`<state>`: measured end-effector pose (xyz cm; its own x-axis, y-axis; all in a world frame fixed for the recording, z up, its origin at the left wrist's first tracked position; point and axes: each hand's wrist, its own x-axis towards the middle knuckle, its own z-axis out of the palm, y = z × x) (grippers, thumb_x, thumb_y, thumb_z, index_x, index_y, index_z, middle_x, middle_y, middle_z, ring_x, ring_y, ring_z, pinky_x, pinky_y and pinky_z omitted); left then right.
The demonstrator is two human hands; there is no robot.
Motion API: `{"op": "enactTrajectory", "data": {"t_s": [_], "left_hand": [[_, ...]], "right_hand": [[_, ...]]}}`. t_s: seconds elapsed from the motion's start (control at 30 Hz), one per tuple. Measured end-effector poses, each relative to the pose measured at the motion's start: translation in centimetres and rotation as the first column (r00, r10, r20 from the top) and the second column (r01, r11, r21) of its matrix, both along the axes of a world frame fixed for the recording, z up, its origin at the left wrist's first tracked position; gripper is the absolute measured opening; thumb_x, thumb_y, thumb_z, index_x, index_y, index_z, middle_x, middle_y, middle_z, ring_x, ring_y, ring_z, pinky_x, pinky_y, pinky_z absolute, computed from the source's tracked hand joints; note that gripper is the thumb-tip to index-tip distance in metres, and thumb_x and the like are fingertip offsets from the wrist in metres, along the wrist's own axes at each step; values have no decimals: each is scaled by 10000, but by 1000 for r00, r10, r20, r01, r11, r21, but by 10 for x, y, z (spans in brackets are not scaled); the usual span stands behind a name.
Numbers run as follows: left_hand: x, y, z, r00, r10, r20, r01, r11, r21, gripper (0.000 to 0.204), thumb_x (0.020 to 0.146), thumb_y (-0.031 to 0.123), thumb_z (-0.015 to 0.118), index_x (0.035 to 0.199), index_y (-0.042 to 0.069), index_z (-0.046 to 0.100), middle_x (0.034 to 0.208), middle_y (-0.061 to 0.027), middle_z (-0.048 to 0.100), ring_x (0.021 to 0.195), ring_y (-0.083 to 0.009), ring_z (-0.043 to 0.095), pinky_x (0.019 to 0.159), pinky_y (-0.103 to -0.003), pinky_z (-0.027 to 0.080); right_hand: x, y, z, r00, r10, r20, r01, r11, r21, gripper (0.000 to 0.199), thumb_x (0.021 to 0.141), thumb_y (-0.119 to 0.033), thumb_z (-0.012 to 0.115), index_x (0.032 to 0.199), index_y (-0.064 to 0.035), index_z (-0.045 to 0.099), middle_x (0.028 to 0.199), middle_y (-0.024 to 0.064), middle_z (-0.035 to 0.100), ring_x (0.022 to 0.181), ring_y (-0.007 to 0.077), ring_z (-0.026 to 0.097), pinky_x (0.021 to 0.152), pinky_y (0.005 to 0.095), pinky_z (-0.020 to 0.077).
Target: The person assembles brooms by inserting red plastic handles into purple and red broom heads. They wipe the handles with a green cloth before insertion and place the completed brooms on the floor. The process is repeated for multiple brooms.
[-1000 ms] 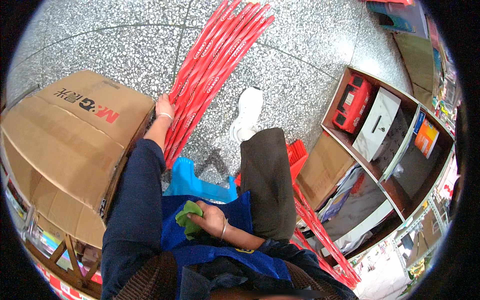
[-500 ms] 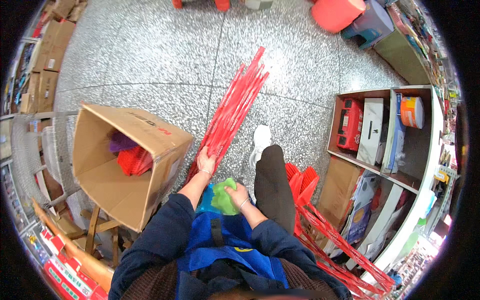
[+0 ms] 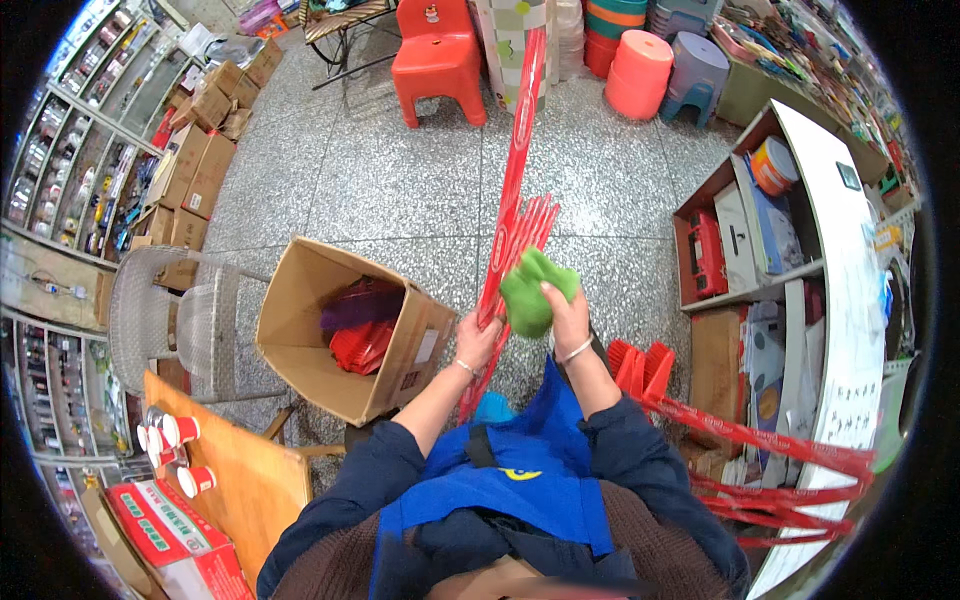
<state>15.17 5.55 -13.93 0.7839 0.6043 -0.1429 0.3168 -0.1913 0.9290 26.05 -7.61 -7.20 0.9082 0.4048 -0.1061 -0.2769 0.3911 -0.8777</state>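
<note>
My left hand (image 3: 478,342) is wrapped round a long pole (image 3: 518,150) in red printed plastic film, raised and pointing away from me. Several similar red-wrapped poles (image 3: 542,218) stand bunched behind and beside it. In my right hand (image 3: 569,325) is a soft green cloth (image 3: 530,292), bunched close to the raised pole; whether the two touch, I cannot tell. Red-bristled brooms (image 3: 642,368) with red-wrapped handles lean to my right. On my left, an open cardboard box (image 3: 425,352) holds red and purple items (image 3: 362,345).
A wooden table (image 3: 240,450) with paper cups (image 3: 184,430) is at the near left, beside a mesh chair (image 3: 205,330). A shelved counter (image 3: 835,270) borders the right. Farther off are a red plastic chair (image 3: 437,65) and stacked stools (image 3: 637,75).
My left hand has lifted one red-wrapped pole out from the bundle. The green cloth in my right hand has moved up and forward to beside it. My view has tipped up.
</note>
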Motion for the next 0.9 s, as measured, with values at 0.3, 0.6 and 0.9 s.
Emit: {"op": "enactTrajectory", "data": {"t_s": [0.3,0.6,0.9], "left_hand": [[-17,-20,82,901,-119,417,103,993,62,264,783,141,643,1002,-3,613,816,-144,670,794,-164,654,691,-349,508],[-31,-51,131,886,-82,457,8,987,162,272,791,160,638,1013,15,580,723,-181,647,653,-335,653,574,-379,492],[-58,-62,127,906,-103,412,-113,877,467,176,810,178,638,873,47,540,691,-199,614,642,-375,620,553,-433,474]], "right_hand": [[-78,16,88,820,80,566,62,972,-227,355,746,-198,734,962,-55,492,1288,226,451,1183,349,471,967,381,387],[-97,22,157,791,-267,550,345,938,-41,638,651,-71,766,1154,-68,373,864,87,584,790,185,613,702,317,502],[-82,-13,216,713,-246,657,337,942,-13,442,676,-109,736,1060,-8,543,891,91,635,831,163,623,746,305,501]]}}
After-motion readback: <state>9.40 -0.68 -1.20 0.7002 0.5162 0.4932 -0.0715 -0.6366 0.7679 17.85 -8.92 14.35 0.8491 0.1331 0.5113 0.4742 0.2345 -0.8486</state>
